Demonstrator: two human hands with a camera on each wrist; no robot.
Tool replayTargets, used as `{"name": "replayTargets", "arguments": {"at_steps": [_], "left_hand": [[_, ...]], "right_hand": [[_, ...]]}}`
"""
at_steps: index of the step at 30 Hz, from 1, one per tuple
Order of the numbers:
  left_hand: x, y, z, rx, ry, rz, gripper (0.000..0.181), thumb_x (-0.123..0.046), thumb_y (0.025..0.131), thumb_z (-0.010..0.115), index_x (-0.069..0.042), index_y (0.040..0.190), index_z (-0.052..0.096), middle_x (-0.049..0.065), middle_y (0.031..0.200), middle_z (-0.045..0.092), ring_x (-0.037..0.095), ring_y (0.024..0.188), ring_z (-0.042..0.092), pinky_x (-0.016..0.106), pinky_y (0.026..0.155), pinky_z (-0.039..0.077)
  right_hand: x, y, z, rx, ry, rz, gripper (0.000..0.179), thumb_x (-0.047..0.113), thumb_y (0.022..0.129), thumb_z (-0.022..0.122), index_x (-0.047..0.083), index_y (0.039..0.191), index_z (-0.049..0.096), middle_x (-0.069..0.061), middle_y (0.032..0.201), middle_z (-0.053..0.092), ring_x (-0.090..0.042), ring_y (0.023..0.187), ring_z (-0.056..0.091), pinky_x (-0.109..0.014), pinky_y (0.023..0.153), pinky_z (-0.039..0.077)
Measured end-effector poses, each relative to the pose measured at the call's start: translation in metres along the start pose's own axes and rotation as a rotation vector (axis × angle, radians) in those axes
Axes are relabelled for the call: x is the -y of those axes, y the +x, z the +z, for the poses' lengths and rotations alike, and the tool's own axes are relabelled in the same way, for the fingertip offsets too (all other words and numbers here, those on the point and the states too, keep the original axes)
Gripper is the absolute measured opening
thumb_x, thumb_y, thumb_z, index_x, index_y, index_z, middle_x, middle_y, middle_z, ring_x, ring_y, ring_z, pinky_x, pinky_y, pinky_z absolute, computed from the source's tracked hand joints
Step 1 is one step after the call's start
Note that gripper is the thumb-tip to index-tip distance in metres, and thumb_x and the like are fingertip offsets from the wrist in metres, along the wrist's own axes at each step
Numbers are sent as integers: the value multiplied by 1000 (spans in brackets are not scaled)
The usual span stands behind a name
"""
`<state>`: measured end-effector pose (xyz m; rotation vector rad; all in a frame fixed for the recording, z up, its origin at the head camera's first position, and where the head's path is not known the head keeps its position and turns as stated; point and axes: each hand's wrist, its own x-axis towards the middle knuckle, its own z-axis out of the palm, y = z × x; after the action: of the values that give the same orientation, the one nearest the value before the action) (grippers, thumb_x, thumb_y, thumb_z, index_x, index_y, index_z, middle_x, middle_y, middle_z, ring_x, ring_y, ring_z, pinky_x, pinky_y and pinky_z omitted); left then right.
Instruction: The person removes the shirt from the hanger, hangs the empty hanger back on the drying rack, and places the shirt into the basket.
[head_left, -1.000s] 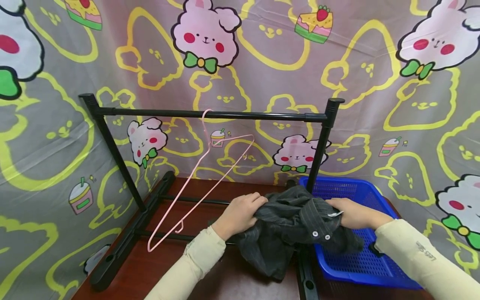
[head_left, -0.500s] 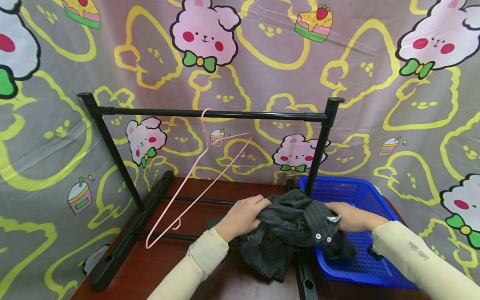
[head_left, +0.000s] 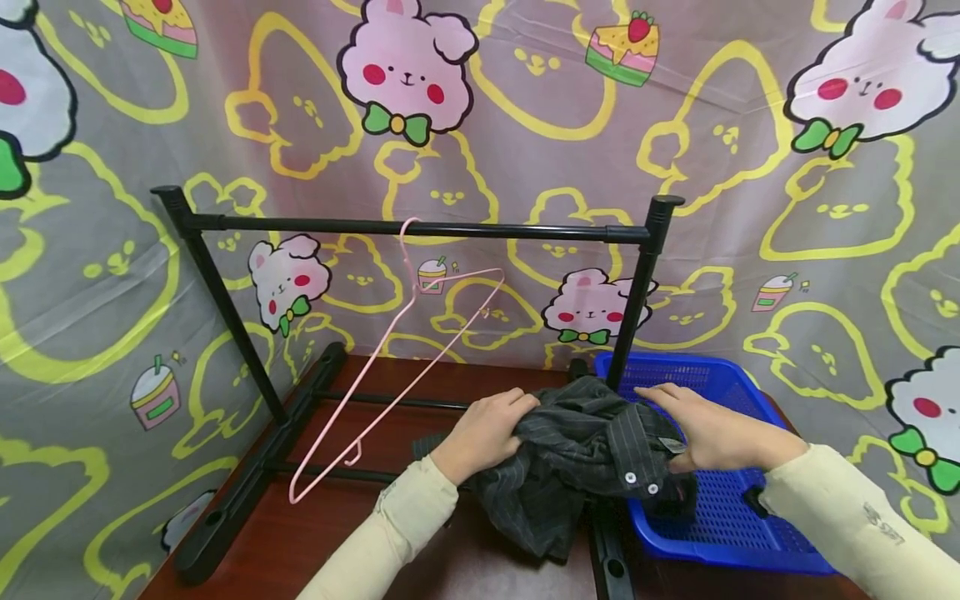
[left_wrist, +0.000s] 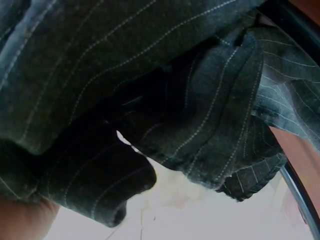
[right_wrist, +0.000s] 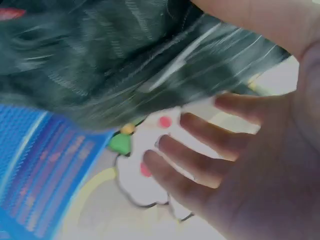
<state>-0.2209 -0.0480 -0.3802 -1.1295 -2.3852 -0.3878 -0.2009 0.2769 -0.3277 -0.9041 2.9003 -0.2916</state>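
A dark grey pinstriped shirt (head_left: 558,454) hangs bunched up between my hands, over the rack's right foot and the basket's left edge. Two white buttons (head_left: 630,477) show on a band near its right side. My left hand (head_left: 483,437) grips the cloth at its left, fingertips partly buried in folds. In the left wrist view, the striped cloth (left_wrist: 200,110) drapes loosely, and only a bit of the hand (left_wrist: 25,220) shows. At the shirt's right edge, my right hand (head_left: 720,429) has its fingers spread. The right wrist view shows those fingers (right_wrist: 185,185) extended beside the blurred cloth (right_wrist: 100,70).
A black clothes rack (head_left: 450,227) stands on a dark red table (head_left: 322,533). One pink hanger (head_left: 360,379) hangs from its bar, left of centre. To the right sits a blue plastic basket (head_left: 750,533), behind and under the right hand. A patterned curtain (head_left: 540,167) encloses the back and sides.
My right hand has let go of the shirt's right side and spread its fingers. The cloth there has sagged slightly. The left hand keeps its grip after a small shift right.
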Motion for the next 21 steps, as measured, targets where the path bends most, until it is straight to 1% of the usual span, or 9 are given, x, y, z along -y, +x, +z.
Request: {"name": "replayTargets", "arguments": {"at_steps": [4,7,9,11,14,16,18,19,21], "left_hand": [[-1,0,0,-2,-1,-17,38,-2,74,69,-13,109,61,-1,95,58,12,76,58,28,67,50],[-2,0,1,-3,3,-31,38,-2,74,69,-12,109,61,-1,96,59,11,77,59,27,67,50],[-2,0,1,-3,6,-35,38,-2,74,69,-13,109,61,-1,95,59,11,77,59,27,66,50],[-3,0,2,2,11,-38,38,-2,74,70,-13,109,61,-2,95,59,11,76,59,27,65,50],[-4,0,3,16,21,-44,38,-2,75,69,-13,110,60,-2,95,58,11,75,59,26,64,50],[-4,0,4,25,26,-53,38,-2,75,69,-13,110,60,-2,95,58,11,75,59,26,63,50],[-4,0,4,27,27,-58,39,-2,75,69,-13,111,60,-1,96,59,12,76,59,27,64,50],[-5,0,4,28,27,-61,39,-2,75,69,-13,111,60,-1,97,59,12,77,60,27,65,50],[-5,-1,4,28,27,-62,40,-2,75,69,-13,112,60,-1,97,59,13,78,60,28,66,51]], "right_hand": [[20,1,4,-54,-23,-86,105,23,64,88,10,148,26,-19,143,30,-39,126,36,-54,90,43],[29,5,11,-73,-43,-160,112,25,64,88,11,151,19,-19,149,21,-38,130,31,-53,93,41],[33,7,14,-52,-45,-192,111,23,66,86,11,151,17,-19,152,14,-39,133,26,-54,96,38],[35,9,15,-6,-19,-197,102,15,70,80,11,151,18,-18,154,9,-40,135,22,-56,98,35],[38,10,15,80,64,-161,87,8,76,66,11,151,22,-15,156,5,-40,137,15,-60,100,29],[39,11,14,99,114,-130,76,16,84,61,12,150,24,-14,156,6,-40,138,13,-62,100,25],[40,13,17,74,122,-109,71,33,90,58,13,150,26,-13,156,8,-39,138,15,-63,100,25],[41,14,19,49,108,-105,74,43,90,59,12,150,27,-13,156,10,-40,138,17,-63,100,25],[43,18,24,-13,50,-108,88,58,82,62,12,149,28,-15,155,13,-41,136,23,-64,98,28]]}}
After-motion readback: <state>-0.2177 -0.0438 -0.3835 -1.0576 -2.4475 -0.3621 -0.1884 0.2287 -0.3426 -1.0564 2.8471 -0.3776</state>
